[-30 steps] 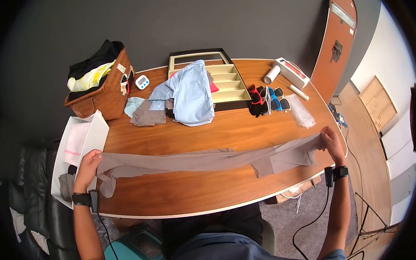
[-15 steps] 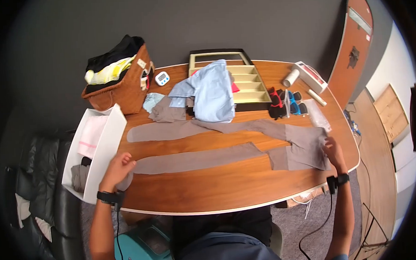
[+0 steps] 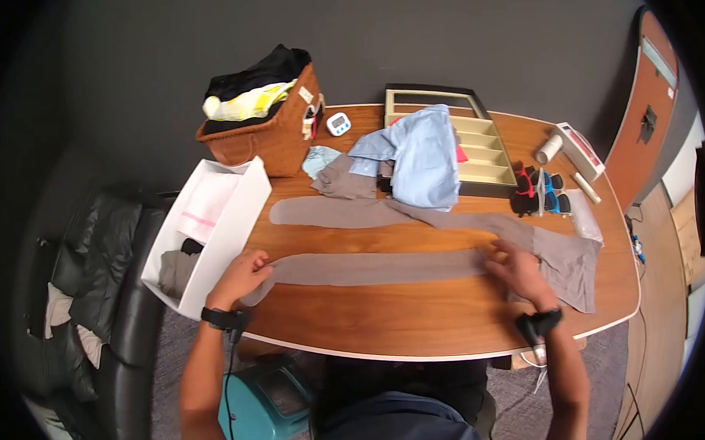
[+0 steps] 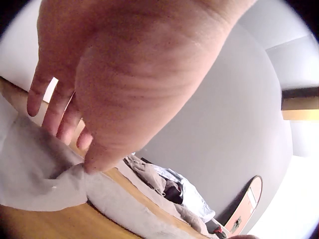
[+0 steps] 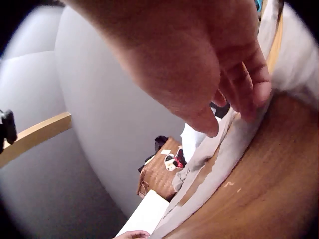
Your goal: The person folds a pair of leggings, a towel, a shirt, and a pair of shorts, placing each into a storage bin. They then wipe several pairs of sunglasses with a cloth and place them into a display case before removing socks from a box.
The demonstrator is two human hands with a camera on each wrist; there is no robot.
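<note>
Grey-brown tights [image 3: 370, 268] lie spread over the wooden table, their two legs apart and the waist part [image 3: 568, 264] at the right. Beside the foot end of the nearer leg is the left hand [image 3: 241, 278]; in the left wrist view its fingers [image 4: 64, 112] hang relaxed over the fabric [image 4: 40, 169], the thumb at a fold. The right hand [image 3: 522, 274] is over the nearer leg close to the waist part, fingers loosely bent and spread. In the right wrist view, its fingertips [image 5: 260, 94] are at the fabric [image 5: 227, 154] and pinch nothing visible.
A white box [image 3: 235, 225] with folded cloth stands at the left, a brown basket [image 3: 267, 149] of clothes behind it. Farther back are a timer [image 3: 338, 125], a blue shirt [image 3: 425, 162] on a compartment case [image 3: 487, 157], sunglasses [image 3: 527, 190] and a white roll [image 3: 549, 148].
The stretched tights were lowered onto the table. The right hand has let go of the waist end and moved left along the nearer leg, which now lies straighter. The head view has shifted.
</note>
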